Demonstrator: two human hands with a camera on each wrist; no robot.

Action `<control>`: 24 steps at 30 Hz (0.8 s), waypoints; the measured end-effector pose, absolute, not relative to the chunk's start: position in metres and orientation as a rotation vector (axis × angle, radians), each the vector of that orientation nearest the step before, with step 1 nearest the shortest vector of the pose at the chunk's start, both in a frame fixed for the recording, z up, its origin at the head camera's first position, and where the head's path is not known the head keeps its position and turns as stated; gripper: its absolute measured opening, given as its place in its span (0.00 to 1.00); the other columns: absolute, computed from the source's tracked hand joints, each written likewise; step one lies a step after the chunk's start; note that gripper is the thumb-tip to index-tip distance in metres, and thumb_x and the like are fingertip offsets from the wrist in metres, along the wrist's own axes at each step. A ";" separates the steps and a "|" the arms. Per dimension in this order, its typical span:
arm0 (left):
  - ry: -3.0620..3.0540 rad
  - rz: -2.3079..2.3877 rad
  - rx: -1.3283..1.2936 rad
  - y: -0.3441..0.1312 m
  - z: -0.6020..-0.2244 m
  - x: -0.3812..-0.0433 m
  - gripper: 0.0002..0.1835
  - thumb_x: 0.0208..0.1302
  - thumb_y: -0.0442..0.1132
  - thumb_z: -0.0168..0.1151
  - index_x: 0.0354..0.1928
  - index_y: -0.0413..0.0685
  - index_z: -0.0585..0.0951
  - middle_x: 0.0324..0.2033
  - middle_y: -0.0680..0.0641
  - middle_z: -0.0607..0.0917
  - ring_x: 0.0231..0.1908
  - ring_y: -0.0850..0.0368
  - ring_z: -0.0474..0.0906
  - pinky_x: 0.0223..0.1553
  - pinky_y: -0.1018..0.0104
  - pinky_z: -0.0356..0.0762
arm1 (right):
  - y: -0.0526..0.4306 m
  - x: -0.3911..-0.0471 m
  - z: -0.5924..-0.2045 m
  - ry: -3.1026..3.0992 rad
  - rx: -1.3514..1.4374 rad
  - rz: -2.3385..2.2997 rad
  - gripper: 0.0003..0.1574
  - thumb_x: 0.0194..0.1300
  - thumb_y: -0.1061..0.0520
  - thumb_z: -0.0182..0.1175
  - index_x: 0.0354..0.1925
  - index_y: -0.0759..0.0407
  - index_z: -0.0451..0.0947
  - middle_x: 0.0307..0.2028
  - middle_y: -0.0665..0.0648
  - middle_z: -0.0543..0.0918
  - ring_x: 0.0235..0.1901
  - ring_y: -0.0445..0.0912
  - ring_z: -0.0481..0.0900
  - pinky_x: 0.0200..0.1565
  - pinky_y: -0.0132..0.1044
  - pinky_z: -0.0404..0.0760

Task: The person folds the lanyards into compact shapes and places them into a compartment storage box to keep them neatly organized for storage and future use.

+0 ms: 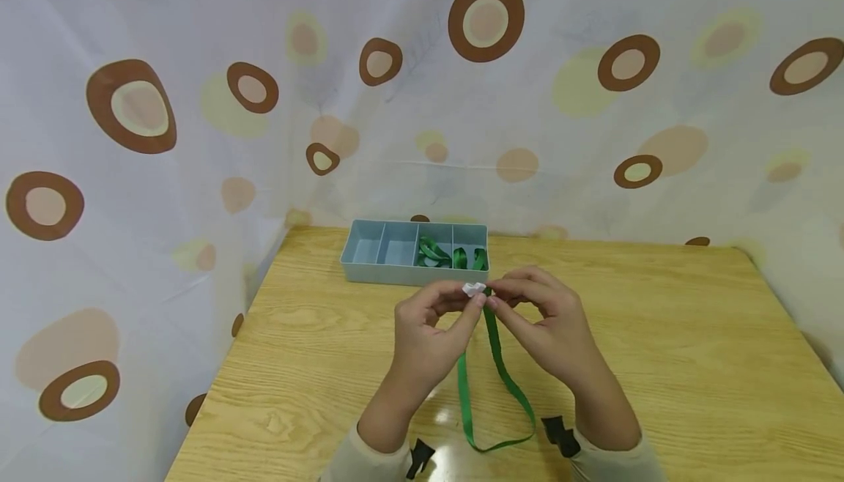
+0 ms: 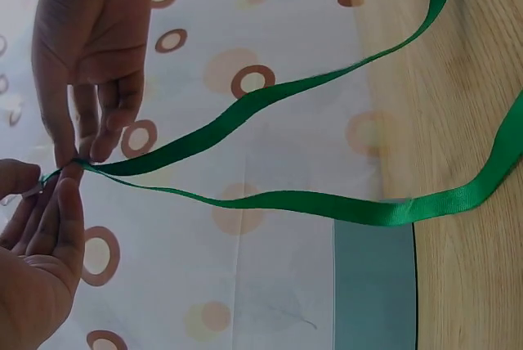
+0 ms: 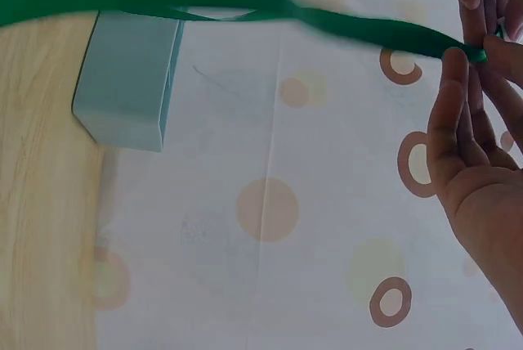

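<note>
Both hands meet in front of the box, fingertips almost touching. My left hand point(image 1: 425, 339) pinches a small white folded piece point(image 1: 472, 289) between thumb and fingers, its details too small to make out. Beside it, my right hand point(image 1: 552, 324) pinches a narrow green satin ribbon point(image 1: 496, 346) right at the white piece. From the fingertips the ribbon hangs in a long loop toward the table. In the left wrist view its two strands point(image 2: 196, 137) run apart from the pinch. The spot where ribbon and white piece meet is mostly hidden by fingers.
A light blue divided box point(image 1: 389, 273) stands at the back of the wooden table point(image 1: 303, 365). Coiled green ribbons point(image 1: 431, 250) lie in its two right compartments. A patterned curtain point(image 1: 409, 116) hangs behind. Black pieces point(image 1: 560, 436) sit at both sleeve cuffs.
</note>
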State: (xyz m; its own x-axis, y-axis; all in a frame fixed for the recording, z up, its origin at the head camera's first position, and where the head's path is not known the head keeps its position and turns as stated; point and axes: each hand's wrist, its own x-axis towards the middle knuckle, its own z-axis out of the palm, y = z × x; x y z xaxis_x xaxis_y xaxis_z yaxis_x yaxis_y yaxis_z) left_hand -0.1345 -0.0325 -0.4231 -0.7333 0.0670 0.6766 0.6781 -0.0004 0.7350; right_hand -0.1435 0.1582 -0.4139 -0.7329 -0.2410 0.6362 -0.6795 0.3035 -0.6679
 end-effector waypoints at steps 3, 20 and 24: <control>-1.809 -1.793 -0.761 -0.032 -0.423 -0.135 0.05 0.70 0.26 0.68 0.46 0.33 0.85 0.41 0.35 0.91 0.37 0.43 0.92 0.42 0.58 0.92 | 0.156 -0.144 -0.413 -2.126 0.810 1.411 0.18 0.60 0.75 0.73 0.45 0.59 0.91 0.43 0.54 0.88 0.41 0.41 0.84 0.44 0.26 0.84; -1.758 -1.757 -0.780 -0.031 -0.427 -0.140 0.05 0.69 0.26 0.69 0.45 0.37 0.86 0.41 0.39 0.89 0.41 0.47 0.88 0.46 0.59 0.91 | 0.151 -0.143 -0.413 -2.187 0.733 1.336 0.19 0.63 0.76 0.70 0.49 0.61 0.86 0.44 0.56 0.90 0.45 0.40 0.84 0.53 0.24 0.77; -1.766 -1.781 -0.773 -0.031 -0.428 -0.139 0.05 0.69 0.26 0.69 0.45 0.36 0.86 0.41 0.38 0.89 0.40 0.47 0.88 0.45 0.59 0.91 | 0.150 -0.142 -0.414 -2.177 0.724 1.343 0.20 0.63 0.75 0.71 0.51 0.62 0.86 0.43 0.57 0.90 0.45 0.41 0.86 0.53 0.24 0.79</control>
State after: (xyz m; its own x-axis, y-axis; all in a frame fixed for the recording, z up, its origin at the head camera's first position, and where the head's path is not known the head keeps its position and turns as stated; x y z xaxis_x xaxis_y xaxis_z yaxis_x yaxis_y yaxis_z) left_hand -0.1390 -0.0314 -0.4279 -0.7072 0.0348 0.7062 0.7058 -0.0230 0.7080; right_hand -0.1420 0.1502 -0.4140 -0.7455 -0.1854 0.6402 -0.6553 0.3791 -0.6534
